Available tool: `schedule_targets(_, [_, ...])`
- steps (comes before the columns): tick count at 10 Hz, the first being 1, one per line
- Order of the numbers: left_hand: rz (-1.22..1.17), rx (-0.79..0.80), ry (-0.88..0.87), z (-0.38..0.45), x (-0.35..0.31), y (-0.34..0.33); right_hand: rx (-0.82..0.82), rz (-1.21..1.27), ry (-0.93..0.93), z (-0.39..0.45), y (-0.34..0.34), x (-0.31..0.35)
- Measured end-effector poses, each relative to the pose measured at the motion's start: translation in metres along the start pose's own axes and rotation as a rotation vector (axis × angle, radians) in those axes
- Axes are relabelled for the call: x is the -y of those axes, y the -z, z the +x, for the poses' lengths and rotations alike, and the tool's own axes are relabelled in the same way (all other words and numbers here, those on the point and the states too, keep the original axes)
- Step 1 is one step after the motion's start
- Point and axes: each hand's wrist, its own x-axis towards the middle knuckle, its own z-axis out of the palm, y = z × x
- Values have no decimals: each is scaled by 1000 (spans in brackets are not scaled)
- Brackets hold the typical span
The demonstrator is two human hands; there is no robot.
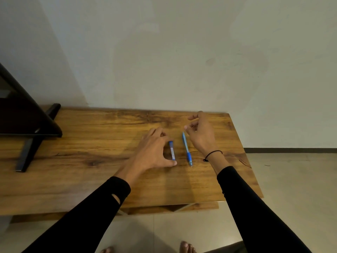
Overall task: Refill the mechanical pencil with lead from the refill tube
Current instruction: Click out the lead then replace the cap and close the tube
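A blue mechanical pencil [187, 148] lies flat on the wooden table [91, 179], its darker grip end toward me. Just left of it lies a short blue lead refill tube [172, 150] with a white label. My left hand [155, 150] curves around the tube, thumb at its near end and fingers at its far end; the tube rests on the table. My right hand [200, 132] hovers beside the pencil's far end, fingers bent and apart, holding nothing.
A black TV on a black stand [27, 128] occupies the table's left side. The table's right edge [248, 157] is close to my right wrist. A plain wall stands behind the table, and tiled floor lies to the right.
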Motion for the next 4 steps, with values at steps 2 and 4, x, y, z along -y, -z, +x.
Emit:
schedule_targets(2, [-40, 35, 8, -2, 10, -4, -39, 29, 62, 0, 3, -18])
schedule_targets(4, [-203, -44, 25, -11, 20, -12, -72, -225, 153, -3, -5, -44])
